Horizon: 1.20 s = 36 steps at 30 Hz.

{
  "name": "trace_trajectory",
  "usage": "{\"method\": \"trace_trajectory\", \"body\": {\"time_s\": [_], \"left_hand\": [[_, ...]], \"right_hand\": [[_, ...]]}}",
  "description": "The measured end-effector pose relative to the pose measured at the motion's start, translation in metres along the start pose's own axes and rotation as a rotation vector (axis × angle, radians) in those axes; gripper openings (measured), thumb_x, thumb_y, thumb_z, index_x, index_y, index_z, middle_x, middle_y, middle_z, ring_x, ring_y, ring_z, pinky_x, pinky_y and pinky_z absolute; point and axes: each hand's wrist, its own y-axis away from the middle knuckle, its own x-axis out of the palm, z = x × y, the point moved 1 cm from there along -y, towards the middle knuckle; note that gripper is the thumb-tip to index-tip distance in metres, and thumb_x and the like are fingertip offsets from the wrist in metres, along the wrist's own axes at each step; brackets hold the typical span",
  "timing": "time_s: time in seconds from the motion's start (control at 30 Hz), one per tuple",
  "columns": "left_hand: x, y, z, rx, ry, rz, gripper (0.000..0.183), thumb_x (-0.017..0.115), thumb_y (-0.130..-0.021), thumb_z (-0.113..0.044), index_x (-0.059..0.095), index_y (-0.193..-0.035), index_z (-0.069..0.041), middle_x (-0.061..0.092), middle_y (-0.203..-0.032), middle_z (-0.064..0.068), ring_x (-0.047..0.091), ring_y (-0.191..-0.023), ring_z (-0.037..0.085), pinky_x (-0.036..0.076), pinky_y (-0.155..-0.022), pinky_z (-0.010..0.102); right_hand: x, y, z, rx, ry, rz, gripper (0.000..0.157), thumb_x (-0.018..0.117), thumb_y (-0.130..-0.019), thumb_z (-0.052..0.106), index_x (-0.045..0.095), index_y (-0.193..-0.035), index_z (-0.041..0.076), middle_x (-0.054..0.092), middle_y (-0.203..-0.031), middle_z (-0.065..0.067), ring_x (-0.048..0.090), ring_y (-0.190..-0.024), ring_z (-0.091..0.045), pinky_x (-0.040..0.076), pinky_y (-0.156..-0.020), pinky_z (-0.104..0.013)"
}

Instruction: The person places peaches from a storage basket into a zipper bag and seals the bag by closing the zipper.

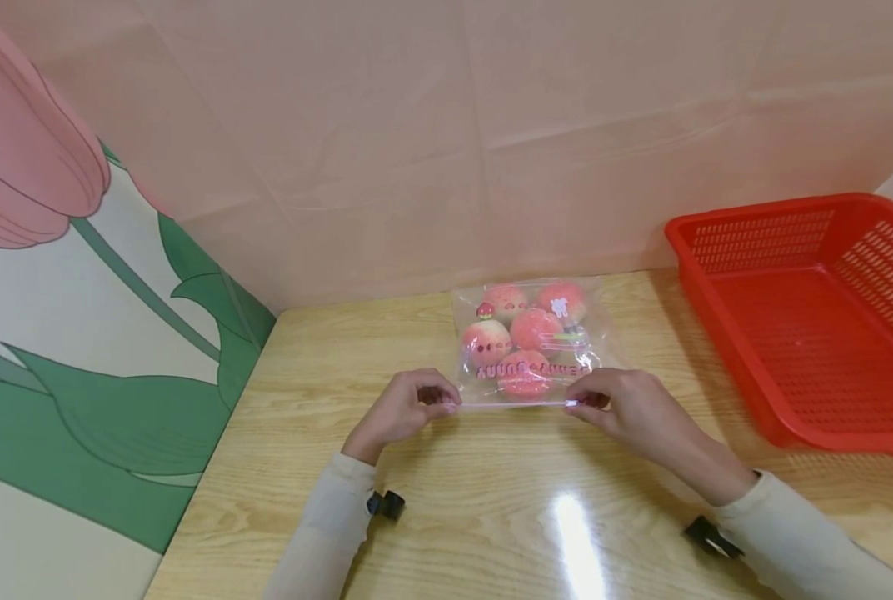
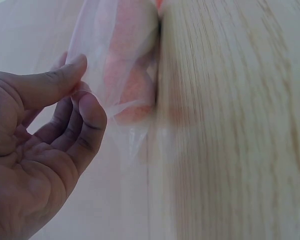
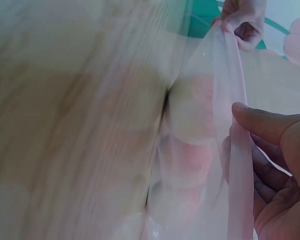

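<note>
A clear plastic zip bag point(image 1: 592, 321) lies on the wooden table with several pink and pale yellow peaches point(image 1: 536, 329) inside. Printed lettering and small pictures mark its front. Its zip edge point(image 1: 510, 405) faces me and is raised off the table. My left hand point(image 1: 409, 407) pinches the left end of that edge between thumb and index finger, which the left wrist view also shows at the hand point(image 2: 50, 125). Toward the right end, my right hand point(image 1: 634, 408) pinches the edge; in the right wrist view, the thumb point(image 3: 260, 120) lies on the near side and fingertips show through the film.
A red plastic basket point(image 1: 724, 367) with slotted walls stands on the right of the table point(image 1: 446, 508). Behind the bag rises a pinkish cloth point(image 1: 386, 167). A tulip-patterned panel point(image 1: 139, 417) borders the left side.
</note>
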Motion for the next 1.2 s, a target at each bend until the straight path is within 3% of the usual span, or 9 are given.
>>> {"method": "trace_trajectory", "body": {"time_s": [0.63, 1.2], "left_hand": [[-0.001, 0.0, 0.0, 0.012, -0.013, 0.001, 0.008, 0.074, -0.087, -0.004, 0.075, -0.09, -0.011, 0.067, -0.084, 0.0, 0.059, -0.076, 0.011, 0.053, -0.067, 0.021], [-0.001, 0.0, 0.0, -0.006, -0.009, 0.01, 0.006, 0.073, -0.088, -0.006, 0.075, -0.091, -0.01, 0.068, -0.085, 0.001, 0.06, -0.078, 0.011, 0.054, -0.069, 0.022]], "right_hand": [[0.0, 0.002, -0.005, -0.007, -0.003, -0.013, 0.013, 0.083, -0.079, 0.014, 0.075, -0.086, 0.021, 0.07, -0.078, 0.011, 0.059, -0.069, 0.001, 0.056, -0.062, -0.021], [-0.001, 0.004, -0.012, -0.035, -0.081, -0.05, 0.015, 0.084, -0.078, 0.013, 0.075, -0.085, 0.023, 0.067, -0.074, 0.016, 0.057, -0.067, 0.006, 0.054, -0.059, -0.018]]}}
